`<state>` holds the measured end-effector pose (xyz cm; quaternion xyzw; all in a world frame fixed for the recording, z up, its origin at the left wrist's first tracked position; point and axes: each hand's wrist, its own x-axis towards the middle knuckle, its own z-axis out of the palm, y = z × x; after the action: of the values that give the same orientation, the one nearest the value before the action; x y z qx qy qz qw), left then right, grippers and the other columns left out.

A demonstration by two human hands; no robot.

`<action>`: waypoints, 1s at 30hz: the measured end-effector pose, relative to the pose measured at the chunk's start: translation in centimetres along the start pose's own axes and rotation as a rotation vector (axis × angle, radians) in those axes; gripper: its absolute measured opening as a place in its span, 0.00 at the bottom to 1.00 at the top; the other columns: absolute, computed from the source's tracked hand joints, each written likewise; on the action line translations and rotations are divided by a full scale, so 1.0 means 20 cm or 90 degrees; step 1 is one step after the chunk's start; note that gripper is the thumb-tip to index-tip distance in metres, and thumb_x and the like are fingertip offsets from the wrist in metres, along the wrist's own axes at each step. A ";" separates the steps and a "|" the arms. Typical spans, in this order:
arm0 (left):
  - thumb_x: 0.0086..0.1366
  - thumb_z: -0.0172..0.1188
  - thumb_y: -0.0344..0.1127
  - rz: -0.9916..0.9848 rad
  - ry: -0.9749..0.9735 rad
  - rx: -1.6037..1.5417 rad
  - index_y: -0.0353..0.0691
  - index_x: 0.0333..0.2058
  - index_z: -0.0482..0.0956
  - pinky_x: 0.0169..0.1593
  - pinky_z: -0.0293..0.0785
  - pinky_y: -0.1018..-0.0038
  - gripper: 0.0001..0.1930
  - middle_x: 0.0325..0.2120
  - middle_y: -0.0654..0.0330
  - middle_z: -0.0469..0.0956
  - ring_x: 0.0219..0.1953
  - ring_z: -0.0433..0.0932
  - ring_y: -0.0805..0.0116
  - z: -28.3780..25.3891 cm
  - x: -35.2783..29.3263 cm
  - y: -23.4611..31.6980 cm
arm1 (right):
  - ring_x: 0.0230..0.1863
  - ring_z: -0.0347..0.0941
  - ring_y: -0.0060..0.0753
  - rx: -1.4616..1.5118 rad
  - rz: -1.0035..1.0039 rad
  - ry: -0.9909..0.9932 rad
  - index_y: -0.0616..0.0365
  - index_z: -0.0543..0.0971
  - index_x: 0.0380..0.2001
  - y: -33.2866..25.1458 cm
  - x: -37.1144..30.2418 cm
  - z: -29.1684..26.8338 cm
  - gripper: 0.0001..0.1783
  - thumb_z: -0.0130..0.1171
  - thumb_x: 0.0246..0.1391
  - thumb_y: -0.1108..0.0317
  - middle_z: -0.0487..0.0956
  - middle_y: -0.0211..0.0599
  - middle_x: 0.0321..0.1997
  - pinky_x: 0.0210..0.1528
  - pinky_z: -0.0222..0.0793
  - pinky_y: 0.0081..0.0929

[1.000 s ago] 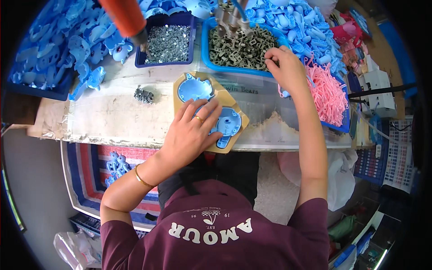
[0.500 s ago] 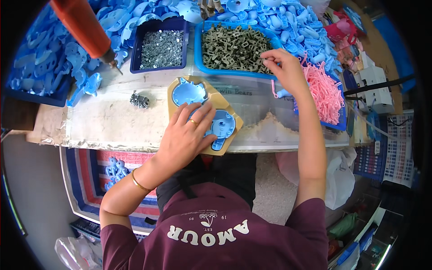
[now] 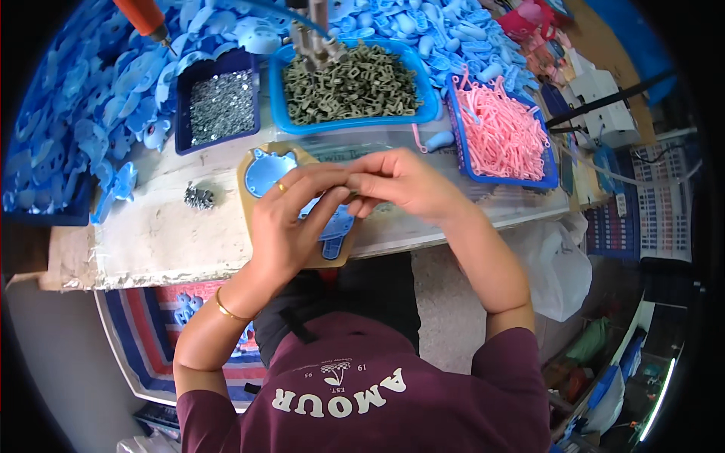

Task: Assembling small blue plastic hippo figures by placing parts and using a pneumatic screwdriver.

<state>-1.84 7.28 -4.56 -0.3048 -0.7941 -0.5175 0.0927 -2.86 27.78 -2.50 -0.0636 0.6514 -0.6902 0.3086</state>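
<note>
L hand [image 3: 283,215] + R hand [image 3: 411,185]: fingertips together, grip/contents can't tell | loc: over tan jig [image 3: 304,156], near-ctr tabletop [image 3: 151,234]; blue shells [image 3: 266,174] seated far-L & near-R in jig | step (prob.): small-part prep | next (est.): steady fingertip alignment w/ near shell

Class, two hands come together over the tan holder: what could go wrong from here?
Anything small between the fingers of the left hand and right hand is hard to see and might slip onto the tan holder or its blue shell.

The loose blue piece, near the pink strips, could get knocked away.
</note>
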 end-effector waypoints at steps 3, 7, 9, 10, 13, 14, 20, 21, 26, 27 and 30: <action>0.66 0.59 0.25 -0.077 0.017 -0.105 0.35 0.44 0.79 0.42 0.79 0.73 0.09 0.41 0.55 0.83 0.38 0.83 0.65 0.02 -0.05 0.01 | 0.36 0.80 0.23 0.049 -0.008 0.026 0.65 0.78 0.49 0.03 -0.06 -0.06 0.15 0.54 0.66 0.66 0.82 0.37 0.39 0.37 0.76 0.21; 0.68 0.59 0.29 -0.243 0.011 -0.253 0.34 0.44 0.79 0.40 0.77 0.79 0.08 0.38 0.60 0.83 0.37 0.80 0.76 -0.04 -0.11 0.00 | 0.40 0.80 0.36 -0.758 -0.137 0.585 0.60 0.80 0.47 0.00 -0.21 -0.49 0.16 0.61 0.56 0.67 0.81 0.41 0.42 0.40 0.74 0.35; 0.68 0.60 0.29 -0.302 -0.004 -0.313 0.33 0.44 0.79 0.41 0.76 0.81 0.09 0.37 0.61 0.82 0.36 0.79 0.78 -0.05 -0.11 0.01 | 0.41 0.78 0.42 -0.961 -0.022 0.727 0.57 0.82 0.44 0.04 -0.32 -0.72 0.17 0.65 0.50 0.65 0.80 0.43 0.43 0.42 0.73 0.36; 0.68 0.60 0.29 -0.304 -0.002 -0.306 0.33 0.44 0.79 0.41 0.76 0.81 0.09 0.37 0.61 0.82 0.36 0.79 0.78 -0.05 -0.11 0.02 | 0.41 0.78 0.42 -0.955 -0.026 0.724 0.57 0.82 0.44 0.10 -0.32 -0.83 0.17 0.65 0.50 0.65 0.80 0.43 0.43 0.42 0.73 0.36; 0.68 0.61 0.30 -0.322 -0.007 -0.362 0.32 0.44 0.79 0.42 0.75 0.81 0.10 0.36 0.62 0.81 0.36 0.79 0.78 -0.05 -0.10 0.02 | 0.40 0.77 0.44 -0.999 -0.087 0.663 0.57 0.82 0.41 0.17 -0.33 -0.93 0.19 0.69 0.46 0.61 0.79 0.43 0.47 0.41 0.72 0.38; 0.68 0.61 0.31 -0.314 -0.006 -0.361 0.31 0.44 0.79 0.42 0.76 0.81 0.10 0.36 0.62 0.81 0.36 0.78 0.78 -0.05 -0.11 0.01 | 0.37 0.77 0.40 -0.965 -0.064 0.654 0.59 0.81 0.39 0.14 -0.31 -0.89 0.18 0.70 0.46 0.61 0.79 0.43 0.42 0.39 0.72 0.36; 0.68 0.60 0.33 -0.397 -0.010 -0.393 0.30 0.44 0.81 0.41 0.78 0.79 0.11 0.34 0.60 0.82 0.36 0.80 0.75 -0.09 -0.11 -0.01 | 0.26 0.73 0.22 -0.662 -0.021 0.649 0.60 0.76 0.32 -0.01 -0.37 -0.87 0.14 0.69 0.52 0.62 0.78 0.34 0.25 0.28 0.67 0.24; 0.69 0.60 0.33 -0.422 -0.006 -0.387 0.30 0.44 0.81 0.41 0.79 0.78 0.12 0.34 0.60 0.82 0.36 0.81 0.75 -0.10 -0.11 -0.02 | 0.24 0.72 0.18 -0.560 -0.055 0.654 0.59 0.75 0.30 -0.04 -0.36 -0.86 0.13 0.67 0.54 0.63 0.76 0.31 0.22 0.26 0.66 0.20; 0.71 0.58 0.38 -0.435 -0.007 -0.328 0.30 0.42 0.81 0.41 0.81 0.76 0.15 0.36 0.57 0.82 0.37 0.83 0.69 -0.11 -0.09 -0.04 | 0.26 0.76 0.20 -0.299 -0.127 0.465 0.56 0.72 0.29 -0.14 -0.32 -0.52 0.11 0.65 0.55 0.68 0.79 0.34 0.25 0.27 0.69 0.17; 0.71 0.57 0.39 -0.453 -0.024 -0.316 0.29 0.42 0.82 0.41 0.81 0.76 0.15 0.35 0.57 0.83 0.37 0.83 0.69 -0.10 -0.08 -0.04 | 0.28 0.77 0.21 -0.251 -0.150 0.391 0.55 0.71 0.30 -0.12 -0.29 -0.41 0.10 0.65 0.54 0.71 0.80 0.35 0.27 0.28 0.70 0.16; 0.70 0.59 0.40 -0.442 -0.012 -0.337 0.28 0.41 0.82 0.40 0.81 0.78 0.17 0.33 0.58 0.83 0.36 0.83 0.71 -0.08 -0.07 -0.03 | 0.31 0.81 0.25 -0.088 -0.136 0.244 0.57 0.71 0.33 -0.10 -0.20 -0.04 0.11 0.64 0.54 0.78 0.82 0.39 0.31 0.31 0.74 0.16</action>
<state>-1.28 5.21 -5.04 -0.0374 -0.6903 -0.7010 -0.1752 -0.75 30.34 0.61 -0.0212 0.7335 -0.6720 0.0995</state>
